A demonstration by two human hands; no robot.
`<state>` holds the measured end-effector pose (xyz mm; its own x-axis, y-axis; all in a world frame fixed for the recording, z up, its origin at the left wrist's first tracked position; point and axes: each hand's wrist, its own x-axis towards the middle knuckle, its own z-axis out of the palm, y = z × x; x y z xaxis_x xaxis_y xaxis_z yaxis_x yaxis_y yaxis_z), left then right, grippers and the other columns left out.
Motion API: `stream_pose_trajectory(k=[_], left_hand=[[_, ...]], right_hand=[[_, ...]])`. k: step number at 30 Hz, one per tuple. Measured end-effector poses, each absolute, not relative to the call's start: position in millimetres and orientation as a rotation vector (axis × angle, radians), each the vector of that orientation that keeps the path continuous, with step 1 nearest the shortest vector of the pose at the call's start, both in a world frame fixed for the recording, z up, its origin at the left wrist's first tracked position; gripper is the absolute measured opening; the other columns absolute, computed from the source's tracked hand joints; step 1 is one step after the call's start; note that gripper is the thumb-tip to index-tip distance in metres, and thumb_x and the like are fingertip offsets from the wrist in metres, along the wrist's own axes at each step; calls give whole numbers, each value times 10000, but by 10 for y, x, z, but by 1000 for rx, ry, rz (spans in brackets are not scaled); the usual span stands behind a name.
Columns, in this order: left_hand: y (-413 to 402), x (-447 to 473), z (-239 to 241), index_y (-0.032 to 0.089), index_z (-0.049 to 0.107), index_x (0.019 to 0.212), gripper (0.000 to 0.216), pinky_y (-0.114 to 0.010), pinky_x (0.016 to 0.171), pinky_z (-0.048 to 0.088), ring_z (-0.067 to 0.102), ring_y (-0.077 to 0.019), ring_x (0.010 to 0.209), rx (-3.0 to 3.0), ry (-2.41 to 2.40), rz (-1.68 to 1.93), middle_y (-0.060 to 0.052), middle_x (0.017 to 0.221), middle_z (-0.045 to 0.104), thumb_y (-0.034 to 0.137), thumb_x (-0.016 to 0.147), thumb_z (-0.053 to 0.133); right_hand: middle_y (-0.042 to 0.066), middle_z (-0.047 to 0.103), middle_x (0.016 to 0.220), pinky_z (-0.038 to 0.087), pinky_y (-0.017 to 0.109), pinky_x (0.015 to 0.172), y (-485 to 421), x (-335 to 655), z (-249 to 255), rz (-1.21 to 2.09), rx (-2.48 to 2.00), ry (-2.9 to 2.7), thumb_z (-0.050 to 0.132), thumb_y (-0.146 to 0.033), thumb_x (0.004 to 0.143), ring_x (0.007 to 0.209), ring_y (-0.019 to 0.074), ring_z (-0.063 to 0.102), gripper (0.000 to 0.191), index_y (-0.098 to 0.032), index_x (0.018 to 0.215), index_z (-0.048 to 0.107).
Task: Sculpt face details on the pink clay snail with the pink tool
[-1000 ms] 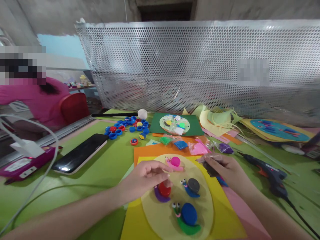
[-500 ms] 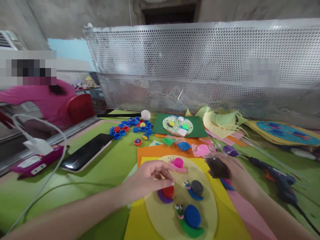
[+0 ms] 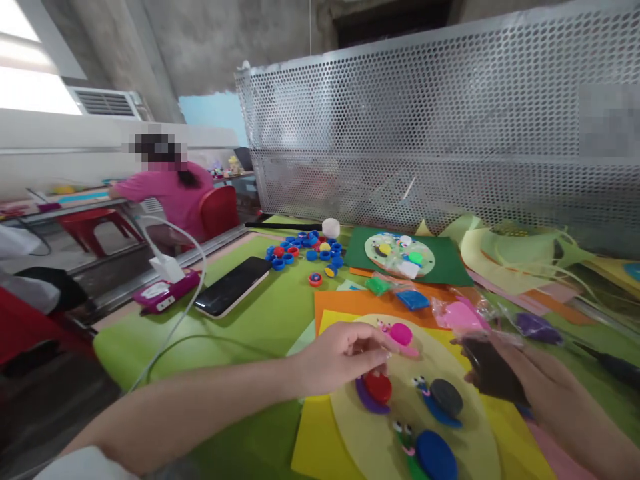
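My left hand hovers over a pale yellow oval sheet, fingers curled and pinched just above a clay snail with a red cap shell; whether it holds anything is hidden. My right hand grips a small plastic bag of dark clay at the oval's right edge. On the oval also sit a pink snail, a dark grey snail and a blue-shelled green snail.
Small bags of green, blue, pink and purple clay lie behind the oval. Bottle caps, a black phone, a pink device with a white charger cable, a green card and paper scraps are about. A perforated metal screen stands behind. A person in pink sits at far left.
The camera has swung left, showing more of the room. My right hand has lifted the dark clay bag slightly; my left hand stays pinched over the red snail.
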<state>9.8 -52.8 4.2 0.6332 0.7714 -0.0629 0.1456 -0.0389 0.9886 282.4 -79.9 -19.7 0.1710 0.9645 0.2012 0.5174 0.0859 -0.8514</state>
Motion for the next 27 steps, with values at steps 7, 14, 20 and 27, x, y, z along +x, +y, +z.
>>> stream_pose_trajectory(k=[7,14,20,27], left_hand=[[-557,103,88,170,689,917,210,-204,639,422,593,-124,699,1688,830,573,-37,806,697,321,784,626],[-529,113,69,166,675,898,188,-216,662,439,602,-127,721,1746,846,543,-34,819,698,304,794,604],[-542,107,72,161,670,907,194,-221,669,441,597,-124,722,1775,847,530,-41,836,695,305,800,597],[-538,106,68,167,678,898,177,-208,647,435,602,-121,714,1786,842,536,-38,828,706,291,797,602]], right_hand=[[85,642,783,593,308,601,-899,2722,-138,958,-1530,-1485,579,-668,751,673,248,653,541,-150,900,624],[80,651,755,550,288,552,-883,2817,-146,786,-1584,-1514,603,-668,719,653,237,625,525,-172,873,673],[53,616,649,437,209,404,-923,2768,-97,755,-1509,-1535,595,-613,767,514,169,551,439,-190,825,699],[44,661,757,500,200,491,-928,2760,-55,623,-1475,-1501,614,-545,741,627,186,613,358,-203,786,709]])
